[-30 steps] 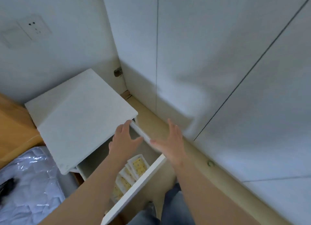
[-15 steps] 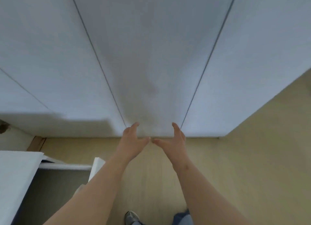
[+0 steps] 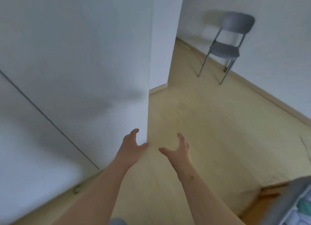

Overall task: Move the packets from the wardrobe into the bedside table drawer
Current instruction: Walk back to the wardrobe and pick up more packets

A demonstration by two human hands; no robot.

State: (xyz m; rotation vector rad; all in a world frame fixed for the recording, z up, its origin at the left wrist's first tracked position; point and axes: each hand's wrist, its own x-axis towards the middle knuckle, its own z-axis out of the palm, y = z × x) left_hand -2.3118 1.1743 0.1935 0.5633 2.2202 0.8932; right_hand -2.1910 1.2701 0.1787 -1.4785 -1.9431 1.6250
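Note:
The white wardrobe fills the left half of the view, its doors closed with a dark seam between them. My left hand hangs in front of the wardrobe's right corner, fingers relaxed and empty. Just to its right, my right hand is held out over the wooden floor, fingers spread and empty. No packets, bedside table or drawer are in view.
A grey chair stands against the far white wall at the upper right. Light wooden floor stretches right of the wardrobe. The corner of a wooden bed frame with grey bedding shows at the lower right.
My view has swung right, away from the bedside table and its open drawer with packets, past the wardrobe doors to the wardrobe's right corner. Both hands stay held out, empty.

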